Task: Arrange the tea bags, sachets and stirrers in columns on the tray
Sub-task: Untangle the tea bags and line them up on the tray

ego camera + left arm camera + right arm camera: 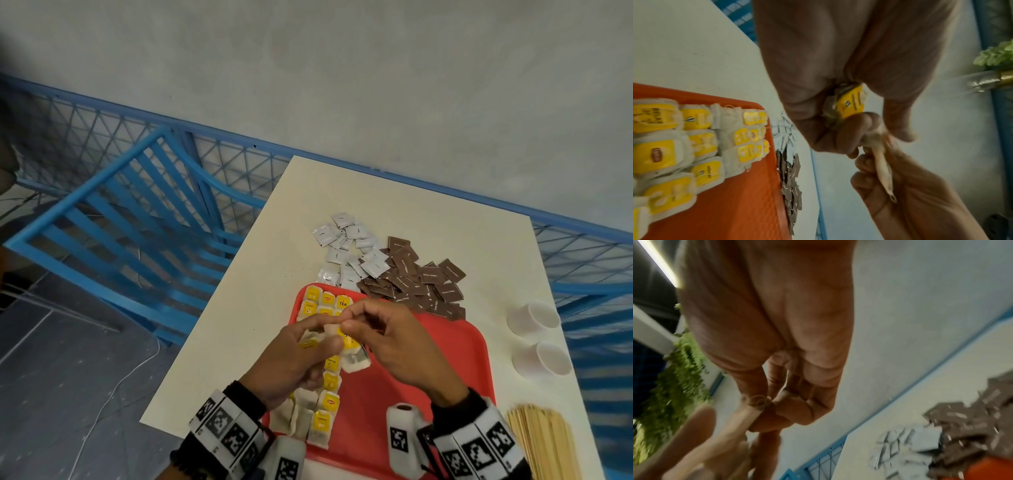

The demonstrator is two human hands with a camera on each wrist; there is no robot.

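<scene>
A red tray point(428, 377) lies on the cream table point(342, 192). Tea bags with yellow tags point(330, 383) lie in columns along the tray's left side. Above them my left hand point(329, 334) grips a small bunch of tea bags point(852, 104). My right hand point(347, 322) meets it from the right and pinches one tea bag point(882, 164) at the bunch's edge. That bag hangs below the fingers point(354, 359). Silver sachets point(346, 253) and brown sachets point(418, 281) lie heaped beyond the tray's far edge. Wooden stirrers point(544, 442) lie in a bundle right of the tray.
Two white paper cups point(534, 317) lie on their sides near the table's right edge. A blue slatted chair point(137, 212) stands left of the table, with a blue mesh fence point(239, 161) and a grey wall behind.
</scene>
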